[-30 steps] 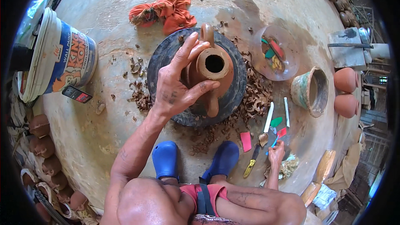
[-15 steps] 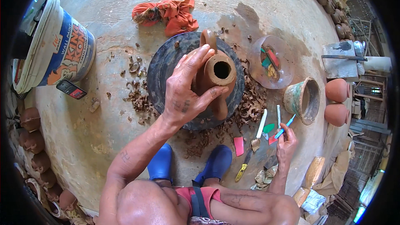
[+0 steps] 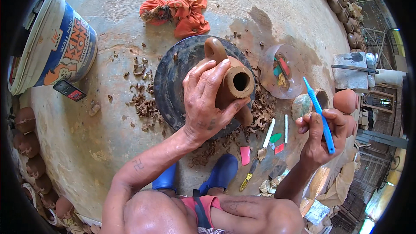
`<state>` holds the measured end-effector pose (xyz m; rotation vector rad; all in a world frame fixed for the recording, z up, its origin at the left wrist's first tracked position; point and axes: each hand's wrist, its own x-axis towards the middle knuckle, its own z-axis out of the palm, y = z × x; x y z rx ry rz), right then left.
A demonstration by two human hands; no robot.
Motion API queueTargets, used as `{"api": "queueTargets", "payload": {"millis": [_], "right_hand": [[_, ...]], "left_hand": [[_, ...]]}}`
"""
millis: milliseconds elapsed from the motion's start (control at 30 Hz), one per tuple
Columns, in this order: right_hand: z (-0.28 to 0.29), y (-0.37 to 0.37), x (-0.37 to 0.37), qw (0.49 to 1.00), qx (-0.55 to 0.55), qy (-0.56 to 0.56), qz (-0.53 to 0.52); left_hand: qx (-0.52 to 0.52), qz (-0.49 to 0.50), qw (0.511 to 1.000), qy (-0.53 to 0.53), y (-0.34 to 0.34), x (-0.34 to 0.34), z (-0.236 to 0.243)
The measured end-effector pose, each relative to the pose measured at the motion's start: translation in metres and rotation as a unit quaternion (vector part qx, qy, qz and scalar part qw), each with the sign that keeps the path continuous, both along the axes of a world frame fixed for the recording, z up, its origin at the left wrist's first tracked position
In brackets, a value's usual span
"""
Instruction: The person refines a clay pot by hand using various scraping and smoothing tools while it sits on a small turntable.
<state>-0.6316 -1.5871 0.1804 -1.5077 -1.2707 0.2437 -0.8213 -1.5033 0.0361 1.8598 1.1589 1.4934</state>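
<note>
A brown clay jug (image 3: 226, 89) with a narrow round mouth stands on a dark round potter's wheel (image 3: 171, 76). One clay loop sticks out on its far side and another rounded part on its near side. My left hand (image 3: 201, 99) is wrapped round the jug just below its mouth, thumb on the near side and fingers on the far side. Off to the right, my right hand (image 3: 315, 147) holds a slim blue pointed clay tool (image 3: 320, 110) up in the air, its tip pointing away from me. The jug's lower body is mostly hidden by my left hand.
Clay shavings (image 3: 262, 106) lie round the wheel. A clear bowl (image 3: 268, 82) with coloured scrapers, a greenish pot (image 3: 300, 106) and a yellow-handled knife (image 3: 246, 182) are to the right. An orange cloth (image 3: 190, 24) lies beyond; a paint bucket (image 3: 82, 56) and phone (image 3: 69, 90) stand left.
My right hand has risen from beside the small tools on the floor, bringing the blue tool up and turning it. My left hand stays on the jug; the whole view has shifted slightly.
</note>
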Motion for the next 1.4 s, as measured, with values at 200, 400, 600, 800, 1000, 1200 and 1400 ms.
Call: {"api": "queueTargets", "payload": {"millis": [200,400,600,800,1000,1200,1400], "right_hand": [[0.006,0.022,-0.038,0.994,-0.042,0.033,0.092],[-0.010,0.033,-0.047,0.992,-0.078,0.044,0.091],[-0.016,0.042,-0.056,0.994,-0.105,-0.002,0.043],[-0.021,0.045,-0.060,0.994,-0.105,-0.003,0.027],[-0.031,0.050,-0.060,0.993,-0.110,0.016,0.051],[-0.026,0.056,-0.059,0.989,-0.103,0.083,0.061],[-0.029,0.061,-0.052,0.981,-0.118,0.130,0.079]], "left_hand": [[-0.002,0.005,1.000,-0.017,-0.002,0.003,-0.002],[0.000,0.001,1.000,-0.002,-0.001,0.001,0.006],[0.000,-0.001,1.000,-0.016,-0.002,0.003,-0.002],[-0.004,-0.009,1.000,-0.024,-0.002,0.004,-0.001],[-0.009,-0.021,0.999,-0.024,-0.002,-0.002,-0.004],[-0.022,-0.055,0.998,-0.033,0.005,-0.005,-0.002],[-0.023,-0.112,0.993,-0.016,0.019,-0.019,0.000]]}}
